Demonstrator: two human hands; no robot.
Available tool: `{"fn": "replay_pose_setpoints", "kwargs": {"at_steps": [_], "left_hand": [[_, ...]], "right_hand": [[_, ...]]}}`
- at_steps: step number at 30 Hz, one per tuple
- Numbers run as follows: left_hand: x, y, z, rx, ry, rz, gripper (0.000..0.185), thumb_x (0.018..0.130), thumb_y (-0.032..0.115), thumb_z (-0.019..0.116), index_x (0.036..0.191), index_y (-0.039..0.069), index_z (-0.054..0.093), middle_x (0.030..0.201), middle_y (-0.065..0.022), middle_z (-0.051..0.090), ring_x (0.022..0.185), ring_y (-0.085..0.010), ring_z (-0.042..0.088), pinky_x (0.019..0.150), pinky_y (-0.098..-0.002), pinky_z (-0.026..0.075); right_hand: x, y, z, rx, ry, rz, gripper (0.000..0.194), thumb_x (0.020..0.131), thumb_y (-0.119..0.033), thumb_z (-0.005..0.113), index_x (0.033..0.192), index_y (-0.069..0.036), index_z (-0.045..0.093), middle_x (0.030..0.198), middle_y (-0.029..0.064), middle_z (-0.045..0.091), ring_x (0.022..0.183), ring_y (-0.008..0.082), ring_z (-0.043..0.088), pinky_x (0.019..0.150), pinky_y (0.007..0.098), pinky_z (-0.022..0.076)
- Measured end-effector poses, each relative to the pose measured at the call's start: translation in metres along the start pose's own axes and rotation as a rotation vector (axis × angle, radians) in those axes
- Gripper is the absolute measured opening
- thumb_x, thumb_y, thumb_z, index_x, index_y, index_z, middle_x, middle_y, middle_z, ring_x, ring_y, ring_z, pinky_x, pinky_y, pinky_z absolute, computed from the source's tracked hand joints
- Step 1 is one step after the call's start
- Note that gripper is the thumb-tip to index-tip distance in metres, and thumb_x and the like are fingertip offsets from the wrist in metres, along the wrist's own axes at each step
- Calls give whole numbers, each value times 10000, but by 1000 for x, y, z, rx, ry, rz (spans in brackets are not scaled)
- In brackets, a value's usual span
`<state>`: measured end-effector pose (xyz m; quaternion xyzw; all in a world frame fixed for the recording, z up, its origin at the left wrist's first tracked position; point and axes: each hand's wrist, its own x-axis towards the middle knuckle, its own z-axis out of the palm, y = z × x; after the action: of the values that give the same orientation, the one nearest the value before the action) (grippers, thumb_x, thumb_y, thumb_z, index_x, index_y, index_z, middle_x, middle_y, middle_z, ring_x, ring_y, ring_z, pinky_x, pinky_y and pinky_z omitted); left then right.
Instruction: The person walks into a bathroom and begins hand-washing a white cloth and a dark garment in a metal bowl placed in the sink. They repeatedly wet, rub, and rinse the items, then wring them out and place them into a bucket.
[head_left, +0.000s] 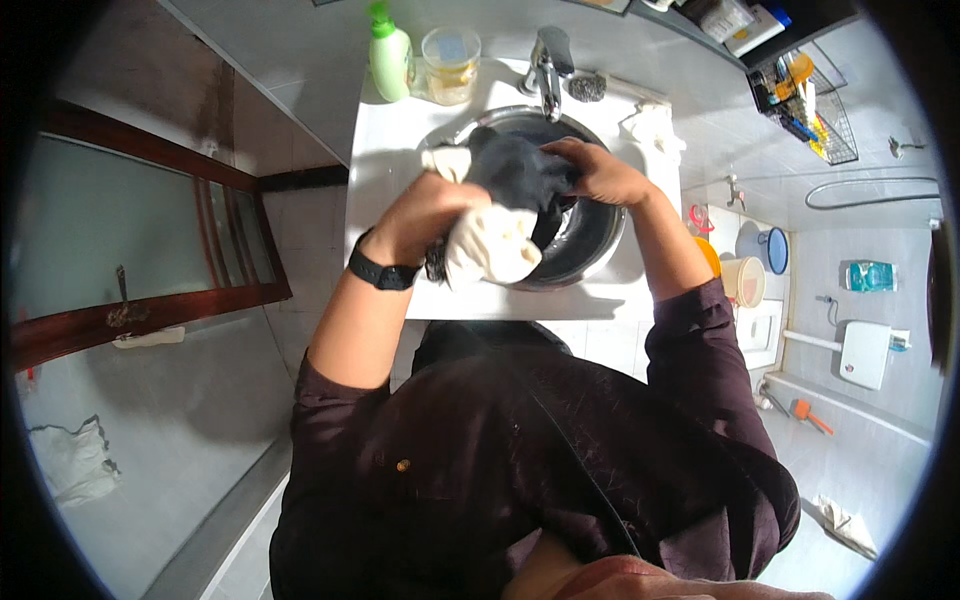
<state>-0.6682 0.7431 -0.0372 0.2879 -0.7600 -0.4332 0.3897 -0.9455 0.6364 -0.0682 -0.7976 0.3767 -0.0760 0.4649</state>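
Over the round metal sink basin (600, 240), both hands hold cloth. My left hand (442, 214), with a black watch on its wrist, is closed around a bunched white cloth (491, 244) with darker marks; part of it sticks up above the fist. Against it lies a dark, nearly black cloth (517, 169), which spans the gap between the hands and hangs down towards the bowl. My right hand (596, 172) grips the right end of this dark cloth, thumb and fingers partly hidden by it. The chrome faucet (551, 79) stands just behind the basin.
On the white countertop (382, 270) stand a green pump bottle (391, 64) and a clear plastic tub (451, 71). A steel wool scrubber (587, 88) sits right of the faucet, with a white crumpled cloth (654, 129) farther right. A wire basket (832, 131) hangs on the right wall.
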Motion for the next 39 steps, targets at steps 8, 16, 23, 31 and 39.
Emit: {"fn": "replay_pose_setpoints", "kwargs": {"at_steps": [8, 16, 23, 31, 39], "left_hand": [[-26, 6, 8, -438, 154, -521, 155, 763, 48, 616, 615, 7, 596, 617, 27, 544, 549, -55, 477, 501, -251, 376], [-47, -6, 6, -273, 36, -474, 160, 806, 47, 596, 650, 16, 619, 602, 3, 548, 567, -41, 480, 523, -240, 388], [-31, 9, 1, -622, 146, -723, 145, 771, 81, 638, 636, 30, 628, 658, 37, 572, 604, -50, 505, 543, -244, 390], [15, -15, 0, -543, -128, -547, 45, 715, 14, 571, 732, -26, 581, 667, 17, 551, 583, -75, 482, 520, -269, 398], [35, -125, 74, 586, 17, -703, 905, 777, 318, 722, 1477, 71, 205, 1422, -292, 316, 1208, -456, 442, 1004, -449, 403]], "right_hand": [[138, -57, -12, 167, 235, -44, 244, 904, -93, 440, 1041, -5, 621, 936, 46, 623, 716, 102, 531, 655, 236, 437], [240, -57, -14, 323, 491, 160, 339, 916, -146, 531, 1221, -18, 602, 1156, 131, 629, 984, 217, 566, 894, 280, 417], [144, -66, 1, 580, 159, -276, 450, 967, -375, 518, 1251, -29, 563, 1227, 83, 592, 1164, 183, 508, 985, 306, 376], [16, 19, 15, 615, -127, 166, 545, 843, -440, 694, 1128, 18, 619, 996, 43, 639, 945, 124, 557, 866, 267, 436], [0, 73, 59, -586, 456, 341, 649, 792, -362, 714, 1376, -276, 443, 1398, 179, 423, 1254, 411, 415, 943, 536, 430]]}}
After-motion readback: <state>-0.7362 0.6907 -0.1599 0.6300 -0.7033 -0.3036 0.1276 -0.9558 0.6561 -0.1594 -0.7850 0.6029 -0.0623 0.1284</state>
